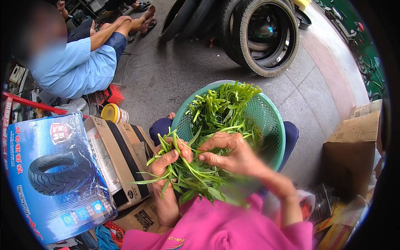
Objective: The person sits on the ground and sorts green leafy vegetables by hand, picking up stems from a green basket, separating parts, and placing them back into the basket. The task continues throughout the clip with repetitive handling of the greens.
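My left hand point(168, 160) is closed round a bunch of long green leafy stems point(187, 160), water spinach by their look. Thumb and forefinger of my right hand point(229, 154) pinch together at a thin stem beside that bunch. Both hands are over the near left part of a green plastic colander point(273, 112), which rests at my lap between my knees. Inside it, a heap of cut greens point(227, 102) leans against the far side, the pale stem ends pointing up and left. Leaves hide part of what my right fingers grip.
To the left are a blue tyre box point(83, 200) and brown cartons point(121, 150), with a yellow-lidded tub point(114, 113) beyond. A person in light blue point(83, 71) sits at the upper left. Several tyres point(266, 68) stand ahead. At the right is a cardboard box point(350, 146).
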Tool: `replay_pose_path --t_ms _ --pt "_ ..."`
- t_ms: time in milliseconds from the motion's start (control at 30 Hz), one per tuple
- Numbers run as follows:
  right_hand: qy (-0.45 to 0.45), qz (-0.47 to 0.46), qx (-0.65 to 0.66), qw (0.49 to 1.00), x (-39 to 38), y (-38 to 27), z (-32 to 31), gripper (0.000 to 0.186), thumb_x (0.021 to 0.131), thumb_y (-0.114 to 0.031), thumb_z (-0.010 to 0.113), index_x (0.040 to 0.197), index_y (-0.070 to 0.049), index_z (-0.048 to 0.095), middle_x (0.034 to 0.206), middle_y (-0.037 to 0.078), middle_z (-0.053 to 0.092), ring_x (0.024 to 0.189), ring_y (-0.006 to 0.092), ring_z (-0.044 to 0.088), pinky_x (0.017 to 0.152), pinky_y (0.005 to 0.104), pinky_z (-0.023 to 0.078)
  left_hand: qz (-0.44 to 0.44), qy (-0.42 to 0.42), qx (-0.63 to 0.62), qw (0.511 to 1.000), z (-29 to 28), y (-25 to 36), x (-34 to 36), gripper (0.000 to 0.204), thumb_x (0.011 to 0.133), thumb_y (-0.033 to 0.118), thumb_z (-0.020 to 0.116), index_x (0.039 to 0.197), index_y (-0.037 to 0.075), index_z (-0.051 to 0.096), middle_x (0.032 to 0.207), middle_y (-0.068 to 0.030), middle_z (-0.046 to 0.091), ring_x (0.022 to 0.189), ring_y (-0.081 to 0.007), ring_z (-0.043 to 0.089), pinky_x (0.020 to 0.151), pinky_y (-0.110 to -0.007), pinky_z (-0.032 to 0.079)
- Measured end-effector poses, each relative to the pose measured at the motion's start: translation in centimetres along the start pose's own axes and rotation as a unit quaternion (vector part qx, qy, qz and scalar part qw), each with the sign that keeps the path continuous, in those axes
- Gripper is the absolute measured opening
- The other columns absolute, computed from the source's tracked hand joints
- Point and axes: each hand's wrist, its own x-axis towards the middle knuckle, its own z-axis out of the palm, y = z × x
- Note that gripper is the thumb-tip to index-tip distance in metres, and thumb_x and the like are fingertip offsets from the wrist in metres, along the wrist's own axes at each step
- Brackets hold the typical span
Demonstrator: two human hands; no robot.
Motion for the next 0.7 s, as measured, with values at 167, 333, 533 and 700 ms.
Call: replay_pose_path --t_ms 167,333,533,700 --pt "0.033 0.117 0.003 0.993 -1.3 -0.5 -1.2 0.012 0.083 -0.010 0.069 0.082 0.002 0.069 0.073 0.008 0.069 0.068 0.0135 0.064 0.067 0.0292 0.052 -0.022 0.013 -0.035 0.999 -0.4 0.4 -0.3 0.020 0.088 0.012 0.068 0.102 -0.001 0.062 0.089 -0.0110 0.061 0.079 -0.0199 0.056 0.073 -0.034 0.044" --pt "0.113 0.136 -0.071 0.982 -3.6 -0.1 -4.5 0.013 0.082 -0.008 0.068 0.086 0.003 0.072 0.071 0.008 0.069 0.065 0.0132 0.063 0.062 0.0289 0.052 0.029 0.030 -0.121 0.992 -0.7 1.0 -0.4 0.015 0.093 0.011 0.064 0.105 0.004 0.061 0.088 -0.0048 0.059 0.082 -0.0139 0.049 0.069 -0.028 0.039" --pt "0.426 0.128 -0.155 0.882 -8.0 2.8 -14.4 0.014 0.089 -0.007 0.075 0.100 0.001 0.075 0.080 0.000 0.070 0.070 0.0051 0.059 0.065 0.0189 0.047 0.200 -0.154 -0.158 0.955 -3.7 1.5 0.9 0.020 0.096 0.007 0.060 0.116 0.010 0.060 0.103 -0.0016 0.061 0.093 -0.0144 0.050 0.079 -0.029 0.040" --pt "0.462 0.199 -0.288 0.815 -11.4 9.2 -22.0 0.067 0.075 -0.029 0.090 0.131 -0.004 0.063 0.108 0.010 0.069 0.079 0.0081 0.061 0.071 0.0253 0.053 0.204 -0.121 -0.146 0.960 -3.1 1.7 1.5 0.015 0.097 0.011 0.061 0.111 0.012 0.066 0.098 -0.0022 0.065 0.090 -0.0151 0.052 0.079 -0.030 0.041"
